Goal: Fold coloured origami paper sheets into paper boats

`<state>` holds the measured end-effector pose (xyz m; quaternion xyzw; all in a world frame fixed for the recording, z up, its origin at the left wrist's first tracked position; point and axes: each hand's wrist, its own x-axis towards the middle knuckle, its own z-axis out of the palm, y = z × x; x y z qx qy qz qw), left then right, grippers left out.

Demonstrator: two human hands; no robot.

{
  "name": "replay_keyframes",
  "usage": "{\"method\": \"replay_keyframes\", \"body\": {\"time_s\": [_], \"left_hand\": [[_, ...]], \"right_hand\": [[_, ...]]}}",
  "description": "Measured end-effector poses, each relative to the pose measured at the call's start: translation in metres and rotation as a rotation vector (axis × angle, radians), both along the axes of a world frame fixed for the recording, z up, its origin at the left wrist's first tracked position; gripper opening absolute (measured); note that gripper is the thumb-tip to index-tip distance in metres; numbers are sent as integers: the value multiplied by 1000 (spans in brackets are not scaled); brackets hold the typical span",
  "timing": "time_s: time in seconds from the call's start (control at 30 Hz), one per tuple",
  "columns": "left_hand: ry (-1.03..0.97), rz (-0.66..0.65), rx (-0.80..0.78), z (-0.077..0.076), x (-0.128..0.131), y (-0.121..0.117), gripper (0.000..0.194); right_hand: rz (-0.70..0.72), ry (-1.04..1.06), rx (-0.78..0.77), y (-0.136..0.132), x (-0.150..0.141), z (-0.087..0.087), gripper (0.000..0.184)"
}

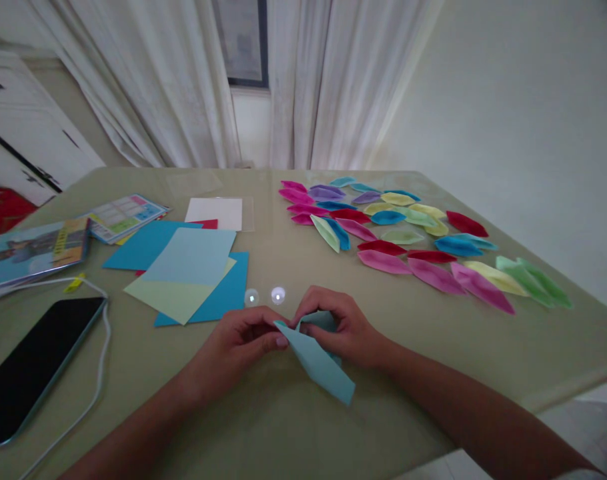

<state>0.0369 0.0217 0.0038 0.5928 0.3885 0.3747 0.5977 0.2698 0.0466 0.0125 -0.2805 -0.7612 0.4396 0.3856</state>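
Note:
A partly folded sheet of light blue paper (319, 360) is held between my two hands above the near part of the table. My left hand (251, 340) pinches its left corner between thumb and fingers. The fingers of my right hand (338, 327) are closed on the upper part, with the thumb inside the fold. One pointed flap hangs down toward me on the right. Beyond my left hand lies a loose stack of coloured paper sheets (188, 257), with light blue on top and yellow-green and darker blue beneath.
Many folded paper boats or petals (383, 261) in several colours cover the right and far right of the table (283, 413). At left lie a phone (38, 360), a white cable (101, 360), a booklet (38, 250) and a printed card (128, 217). A white sheet (216, 213) lies farther back.

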Motion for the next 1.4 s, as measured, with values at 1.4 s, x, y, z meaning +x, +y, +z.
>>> {"method": "replay_keyframes", "body": {"time_s": [1.4], "left_hand": [[263, 93, 588, -3, -8, -6, 17]], "right_hand": [[91, 24, 302, 5, 4, -6, 14]]}}
